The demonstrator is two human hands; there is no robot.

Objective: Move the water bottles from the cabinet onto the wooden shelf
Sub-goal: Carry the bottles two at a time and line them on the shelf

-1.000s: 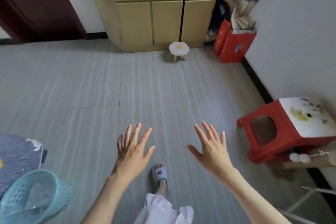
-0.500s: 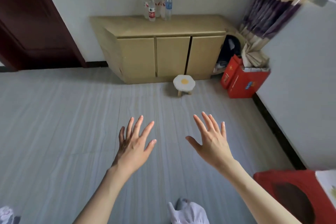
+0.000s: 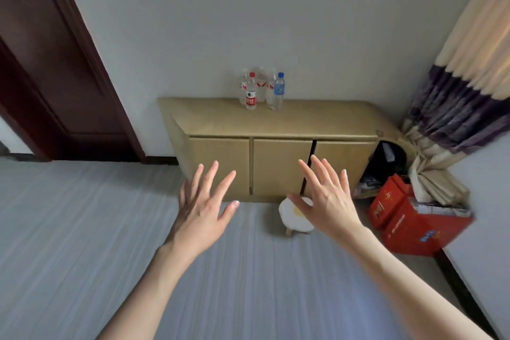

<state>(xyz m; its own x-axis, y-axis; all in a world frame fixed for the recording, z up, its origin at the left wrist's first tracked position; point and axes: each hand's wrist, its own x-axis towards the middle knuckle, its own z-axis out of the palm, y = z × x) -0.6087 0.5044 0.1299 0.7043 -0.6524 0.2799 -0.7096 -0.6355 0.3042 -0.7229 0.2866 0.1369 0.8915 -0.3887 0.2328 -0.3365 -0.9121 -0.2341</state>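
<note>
Now, from the hands outward:
Left hand: raised in front of the person, palm down, fingers straight and spread, holding nothing.
Right hand: raised beside the left at about the same height, fingers straight and fanned, thumb out to the side, also holding nothing.
Stool: a small white stool with a yellow spot on its seat stands on the floor just in front of the cabinet, partly hidden behind the right hand.
Cabinet: a low tan cabinet against the wall, three doors on its front, well beyond both hands.
Water bottles: a tight cluster standing upright on the cabinet top near the wall; one has a red cap and red label, one a blue cap, the others behind are hard to count.
Boxes: red boxes sit on the floor to the right of the cabinet.
Curtain: a striped cream and purple curtain hangs down onto the boxes.
Door: a dark wooden door stands at the left.
</note>
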